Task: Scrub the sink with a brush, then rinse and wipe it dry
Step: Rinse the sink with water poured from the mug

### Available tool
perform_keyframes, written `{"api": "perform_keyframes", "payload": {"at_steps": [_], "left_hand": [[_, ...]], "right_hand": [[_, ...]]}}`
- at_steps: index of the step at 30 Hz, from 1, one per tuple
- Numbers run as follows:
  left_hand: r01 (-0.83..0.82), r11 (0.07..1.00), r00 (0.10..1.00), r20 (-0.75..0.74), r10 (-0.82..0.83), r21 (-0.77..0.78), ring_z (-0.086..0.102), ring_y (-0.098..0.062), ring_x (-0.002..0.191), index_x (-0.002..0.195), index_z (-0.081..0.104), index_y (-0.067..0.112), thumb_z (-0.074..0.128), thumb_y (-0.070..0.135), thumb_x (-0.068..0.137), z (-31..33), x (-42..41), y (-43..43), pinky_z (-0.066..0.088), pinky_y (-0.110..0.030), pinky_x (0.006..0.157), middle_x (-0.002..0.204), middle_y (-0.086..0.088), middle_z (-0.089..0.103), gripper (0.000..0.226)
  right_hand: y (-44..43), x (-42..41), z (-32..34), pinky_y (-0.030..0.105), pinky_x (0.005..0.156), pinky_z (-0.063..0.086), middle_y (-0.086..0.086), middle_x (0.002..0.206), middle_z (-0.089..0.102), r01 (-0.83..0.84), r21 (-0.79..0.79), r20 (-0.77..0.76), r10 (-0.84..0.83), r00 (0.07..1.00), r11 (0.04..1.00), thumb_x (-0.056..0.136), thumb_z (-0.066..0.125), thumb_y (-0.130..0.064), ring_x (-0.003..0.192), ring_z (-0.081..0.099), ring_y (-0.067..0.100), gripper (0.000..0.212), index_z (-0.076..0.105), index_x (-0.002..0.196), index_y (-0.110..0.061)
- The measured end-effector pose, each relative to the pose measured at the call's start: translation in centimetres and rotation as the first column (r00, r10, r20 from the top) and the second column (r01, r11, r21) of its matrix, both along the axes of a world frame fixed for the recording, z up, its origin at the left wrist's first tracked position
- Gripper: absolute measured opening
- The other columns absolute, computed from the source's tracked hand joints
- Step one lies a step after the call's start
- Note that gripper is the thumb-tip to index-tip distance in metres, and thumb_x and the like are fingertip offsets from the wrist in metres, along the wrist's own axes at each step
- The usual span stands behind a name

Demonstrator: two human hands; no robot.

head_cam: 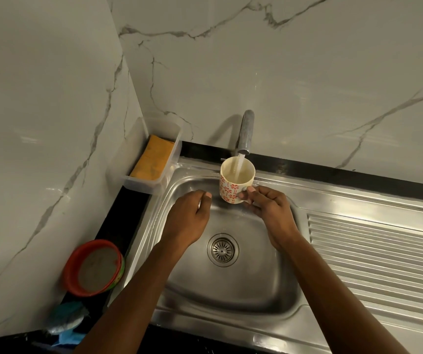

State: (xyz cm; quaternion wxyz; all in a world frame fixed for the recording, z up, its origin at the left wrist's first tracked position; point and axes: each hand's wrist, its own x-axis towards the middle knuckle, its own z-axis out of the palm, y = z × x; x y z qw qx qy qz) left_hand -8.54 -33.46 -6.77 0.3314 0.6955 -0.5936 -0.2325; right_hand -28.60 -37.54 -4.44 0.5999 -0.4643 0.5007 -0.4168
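Note:
The steel sink (231, 290) fills the middle of the view, with its round drain (222, 249) between my forearms. My right hand (269, 208) grips the handle of a white mug (236, 181) with a red flower pattern. The mug sits upright under the tap (246, 131), and a stream of water runs into it. My left hand (190, 215) hovers over the basin's left side, just left of the mug, fingers curled and holding nothing. A scrubber with a green and steel-grey pad (65, 319) lies on the counter at the lower left.
A clear plastic tray (172, 159) holding an orange sponge (151, 157) stands in the back left corner. A red round tub (93, 268) of grey paste sits on the black counter left of the sink. The ribbed drainboard (373, 254) extends right. Marble walls rise behind and to the left.

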Motion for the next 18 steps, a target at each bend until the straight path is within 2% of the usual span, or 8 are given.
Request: {"api": "perform_keyframes", "payload": {"at_steps": [8,13,18], "left_hand": [[0.0,1.0,1.0,0.01,0.0,-0.003,0.055,-0.013,0.062,0.073,0.048,0.025,0.042,0.036,0.11,-0.36,0.15,0.29,0.044,-0.036,0.061,0.065,0.006,0.053,0.039],[-0.005,1.0,1.0,0.011,0.005,0.011,0.058,-0.013,0.066,0.078,0.054,0.021,0.041,0.038,0.11,-0.48,0.09,0.37,0.049,-0.04,0.064,0.068,0.005,0.057,0.038],[-0.004,1.0,1.0,0.006,0.004,0.01,0.06,-0.013,0.069,0.083,0.059,0.019,0.042,0.037,0.11,-0.3,-0.06,0.27,0.049,-0.038,0.066,0.073,0.004,0.061,0.037]], "right_hand": [[0.43,0.0,0.06,0.038,0.103,0.056,0.006,0.109,0.079,-0.01,-0.001,0.0,0.01,1.0,1.0,0.105,0.058,-0.018,0.113,0.072,0.021,0.02,0.078,0.102,-0.016],[0.26,0.01,-0.11,0.04,0.103,0.056,0.007,0.11,0.079,-0.003,0.005,-0.008,0.004,1.0,1.0,0.104,0.059,-0.019,0.113,0.072,0.021,0.021,0.078,0.106,-0.01],[0.31,0.09,0.06,0.038,0.102,0.057,0.008,0.108,0.079,-0.009,0.001,0.018,0.009,1.0,1.0,0.104,0.059,-0.018,0.113,0.072,0.022,0.02,0.079,0.101,-0.013]]}}
